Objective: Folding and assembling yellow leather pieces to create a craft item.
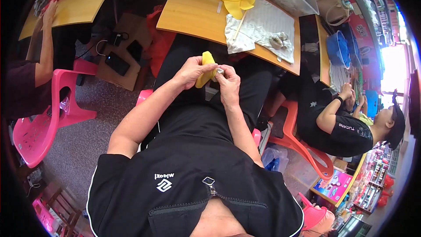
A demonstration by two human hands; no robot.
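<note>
Left hand (191, 72) pinches a yellow piece (203, 80); right hand (229, 85), beside it, grips a white scrap (219, 71), apparently working the edge; next likely calls for steadiness.

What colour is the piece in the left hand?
The piece is yellow, as the head view shows.

White lettering (165, 176), upside down in this view, sits above an angular white emblem (164, 185) on the wearer's black shirt (197, 158). White capitals (346, 126) cross a co-worker's black sleeve (351, 136). Pale characters (361, 30) mark a red panel (365, 44), upper right. Print on a pink-and-blue poster (332, 185), lower right, is too small to read.
</note>
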